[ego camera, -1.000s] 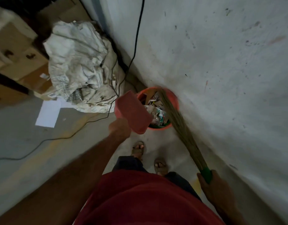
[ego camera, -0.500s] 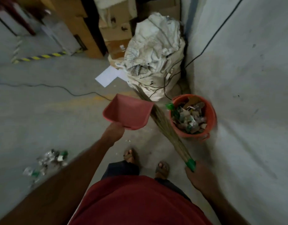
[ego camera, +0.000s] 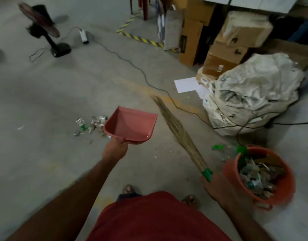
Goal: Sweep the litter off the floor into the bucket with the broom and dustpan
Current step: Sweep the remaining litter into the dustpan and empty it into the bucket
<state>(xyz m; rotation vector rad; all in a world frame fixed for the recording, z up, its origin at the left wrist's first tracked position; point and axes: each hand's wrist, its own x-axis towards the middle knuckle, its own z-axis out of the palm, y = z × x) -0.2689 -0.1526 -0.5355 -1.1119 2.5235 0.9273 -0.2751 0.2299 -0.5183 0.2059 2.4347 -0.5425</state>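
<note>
My left hand (ego camera: pixel 115 150) grips the handle of an empty pink dustpan (ego camera: pixel 130 126), held level above the floor. My right hand (ego camera: pixel 214 186) grips the green-banded end of a straw broom (ego camera: pixel 177 129), whose bristles point up and left over the floor. A small heap of crumpled litter (ego camera: pixel 91 124) lies on the concrete just left of the dustpan. The orange bucket (ego camera: pixel 281 186) stands at my right, full of wrappers, with a green-capped plastic bottle (ego camera: pixel 224 150) lying beside its far rim.
A stuffed white sack (ego camera: pixel 252 94) and stacked cardboard boxes (ego camera: pixel 226 40) sit at the right rear. A black cable (ego camera: pixel 132 65) crosses the floor toward a standing fan (ego camera: pixel 45 30). White paper sheets (ego camera: pixel 188 84) lie by the sack. My sandalled feet (ego camera: pixel 129 188) show below.
The view has swung left, away from the wall and bucket. The dustpan has left the bucket and turned level, and the broom has come out to the floor; the litter heap is now ahead.
</note>
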